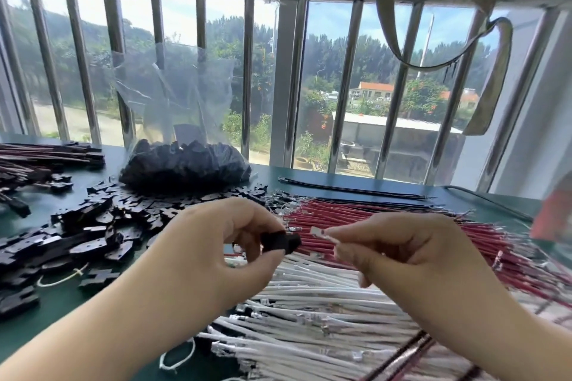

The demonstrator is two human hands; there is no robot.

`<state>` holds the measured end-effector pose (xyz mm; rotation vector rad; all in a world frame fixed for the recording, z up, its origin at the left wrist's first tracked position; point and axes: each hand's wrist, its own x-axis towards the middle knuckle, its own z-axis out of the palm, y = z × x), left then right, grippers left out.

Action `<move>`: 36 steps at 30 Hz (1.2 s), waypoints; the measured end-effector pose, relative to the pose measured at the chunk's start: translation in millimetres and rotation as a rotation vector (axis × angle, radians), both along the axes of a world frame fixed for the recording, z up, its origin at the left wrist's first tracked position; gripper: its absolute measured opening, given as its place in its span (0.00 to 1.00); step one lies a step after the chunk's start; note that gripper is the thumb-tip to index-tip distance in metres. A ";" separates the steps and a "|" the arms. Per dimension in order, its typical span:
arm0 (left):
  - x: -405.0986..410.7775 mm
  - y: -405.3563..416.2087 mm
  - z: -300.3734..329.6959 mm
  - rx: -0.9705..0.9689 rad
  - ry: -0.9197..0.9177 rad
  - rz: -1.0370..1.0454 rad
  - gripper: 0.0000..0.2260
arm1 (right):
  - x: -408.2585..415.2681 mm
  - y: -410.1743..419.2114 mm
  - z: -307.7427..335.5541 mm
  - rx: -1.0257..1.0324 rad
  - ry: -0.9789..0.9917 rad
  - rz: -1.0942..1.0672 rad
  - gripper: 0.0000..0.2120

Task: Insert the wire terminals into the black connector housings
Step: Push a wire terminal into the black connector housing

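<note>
Your left hand (pixel 216 244) pinches a small black moulded plastic connector housing (pixel 281 242); your right hand (pixel 399 254) pinches a thin wire, its flat silvery metal terminal (pixel 318 232) just short of the housing. Enter it tilted and the soft crimp may bend or jam outside the cavity. Below, slick white wires (pixel 325 312) and red wires (pixel 402 226) lie bundled on the dark green worktop (pixel 62 297), so a dropped one would vanish among them.

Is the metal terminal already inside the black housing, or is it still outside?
Outside. The terminal, pinched by the right hand, shows a gap before the black housing held by the left hand.
</note>
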<state>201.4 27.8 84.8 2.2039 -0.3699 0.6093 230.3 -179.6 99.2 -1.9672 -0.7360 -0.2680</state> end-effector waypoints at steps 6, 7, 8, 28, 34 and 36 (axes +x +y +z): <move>-2.0 1.1 0.5 -0.089 -0.007 -0.013 0.15 | -0.7 0.3 0.0 -0.057 0.066 -0.016 0.10; -0.4 0.0 -0.2 -0.107 0.006 -0.015 0.13 | -1.6 0.9 1.0 -0.063 0.072 -0.010 0.10; 1.2 -0.5 -0.9 -0.124 0.029 -0.020 0.11 | -2.7 1.7 2.1 -0.078 0.073 -0.001 0.11; 6.0 2.4 -0.1 -0.616 0.448 -0.319 0.33 | -0.1 3.1 -2.6 -0.087 0.080 0.026 0.09; 4.9 4.2 3.2 -0.556 0.458 -0.340 0.33 | -2.6 4.6 -1.9 -0.096 0.028 0.033 0.10; 3.1 3.9 5.3 -0.527 0.482 -0.358 0.32 | -3.6 3.5 -1.7 -0.081 0.002 0.036 0.11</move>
